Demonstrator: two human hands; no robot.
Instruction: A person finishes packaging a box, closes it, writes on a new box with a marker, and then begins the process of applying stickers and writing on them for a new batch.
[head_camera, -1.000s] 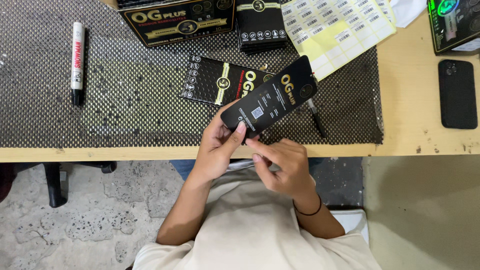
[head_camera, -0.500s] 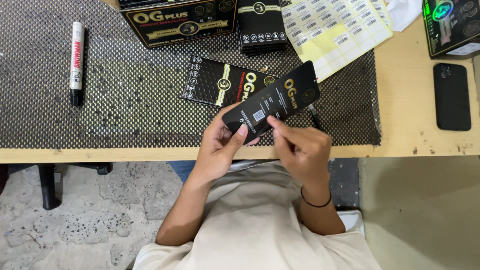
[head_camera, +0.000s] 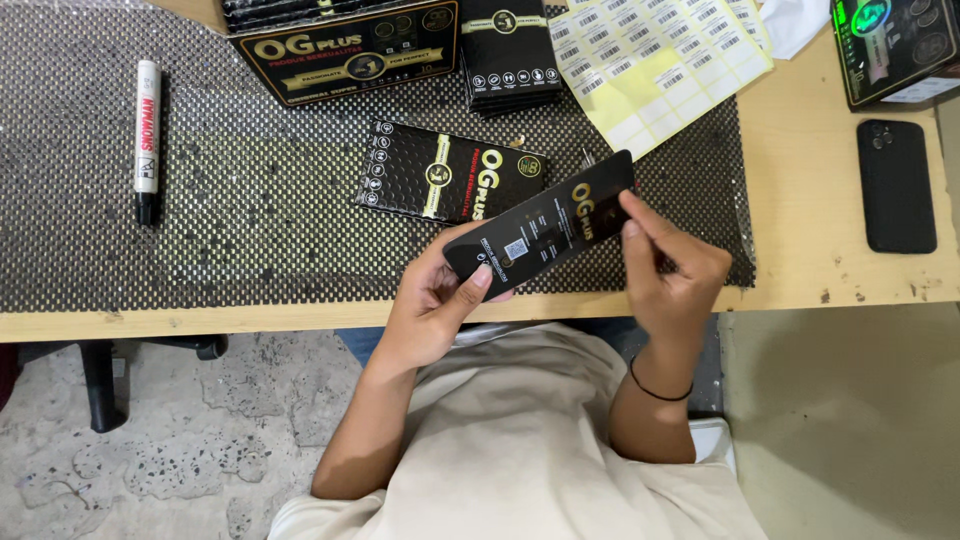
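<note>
While both hands grip the slim black package (head_camera: 540, 222) above the table's front edge — left hand (head_camera: 437, 310) pinching its lower end, right hand (head_camera: 668, 268) its upper — labelling seems underway; steady holding comes next.

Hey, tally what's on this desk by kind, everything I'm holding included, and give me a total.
Flat black-and-gold packets: 2, one held, one lying on the mat
White marker pen: 1
Black phone: 1
Yellow label sheet: 1
Total: 5

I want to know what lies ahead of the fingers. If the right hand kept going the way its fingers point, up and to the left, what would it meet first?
Probably the slim black package its fingertips already touch; the left hand holds its lower end.
</note>
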